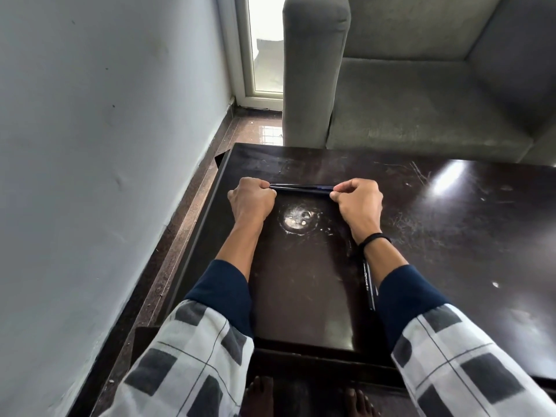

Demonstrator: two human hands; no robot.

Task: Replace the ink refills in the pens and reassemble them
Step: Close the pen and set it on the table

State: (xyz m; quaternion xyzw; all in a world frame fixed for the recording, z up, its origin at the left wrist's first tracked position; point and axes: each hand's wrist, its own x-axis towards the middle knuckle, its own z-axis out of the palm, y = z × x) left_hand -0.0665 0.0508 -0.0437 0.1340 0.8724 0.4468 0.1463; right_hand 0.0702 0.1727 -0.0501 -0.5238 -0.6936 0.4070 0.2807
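A dark blue pen (302,187) stretches level between my two hands above the dark table (436,224). My left hand (251,200) grips its left end with curled fingers. My right hand (358,203) pinches its right end, fingers curled in. A second dark pen (369,281) with white lettering lies on the table under my right forearm, partly hidden by the wrist.
A worn pale ring mark (298,219) shows on the table between my arms. A grey sofa (421,100) stands beyond the table's far edge. A white wall (105,145) runs along the left, with a strip of brown floor (195,200).
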